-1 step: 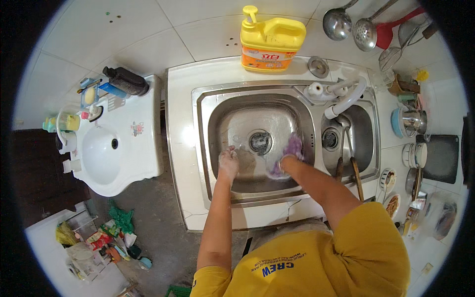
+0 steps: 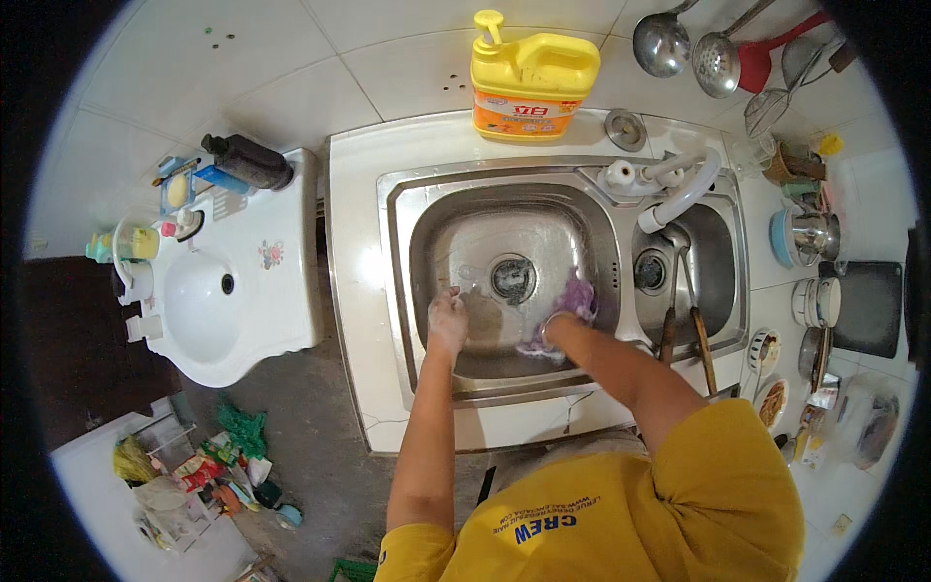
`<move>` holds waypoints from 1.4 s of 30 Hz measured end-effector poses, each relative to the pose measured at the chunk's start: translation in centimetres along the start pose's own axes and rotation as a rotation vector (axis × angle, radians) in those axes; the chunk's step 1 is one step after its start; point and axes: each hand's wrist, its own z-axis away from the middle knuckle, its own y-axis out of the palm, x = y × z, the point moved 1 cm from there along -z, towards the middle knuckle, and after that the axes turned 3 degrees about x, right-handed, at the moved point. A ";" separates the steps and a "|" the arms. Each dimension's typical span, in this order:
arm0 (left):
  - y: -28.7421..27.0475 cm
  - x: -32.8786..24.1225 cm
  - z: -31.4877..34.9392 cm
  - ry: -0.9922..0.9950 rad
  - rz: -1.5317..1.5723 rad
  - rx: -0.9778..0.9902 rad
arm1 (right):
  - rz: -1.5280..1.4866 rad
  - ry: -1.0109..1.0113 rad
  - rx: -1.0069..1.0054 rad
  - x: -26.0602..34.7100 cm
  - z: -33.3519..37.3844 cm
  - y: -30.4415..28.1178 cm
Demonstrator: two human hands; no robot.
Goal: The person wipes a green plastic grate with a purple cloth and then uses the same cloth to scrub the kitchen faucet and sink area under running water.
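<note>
The larger basin of a double steel sink (image 2: 621, 223) lies in front of me, its bottom wet around the drain strainer (image 2: 512, 279). At the basin's right side, my right hand (image 2: 562, 328) is closed on a purple cloth (image 2: 578, 296) and presses it low in the basin. White suds (image 2: 540, 346) lie beside that hand, and its fingers are partly covered by cloth and foam. My left hand (image 2: 447, 317), wet with suds, hangs at the basin's left side. Its fingers are loosely curled and slightly apart, with nothing seen in them.
Two long-handled utensils (image 2: 700, 339) lean in the smaller basin under a white faucet (image 2: 693, 199). Behind the sink stand a yellow detergent jug (image 2: 533, 82) and a metal strainer lid (image 2: 626, 130). Ladles (image 2: 661, 47) hang at upper right. A white washbasin (image 2: 281, 296) stands at left.
</note>
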 end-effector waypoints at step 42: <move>-2.0 -2.8 -1.2 0.044 0.149 0.000 | 0.173 -0.729 -0.208 -0.4 -5.1 7.7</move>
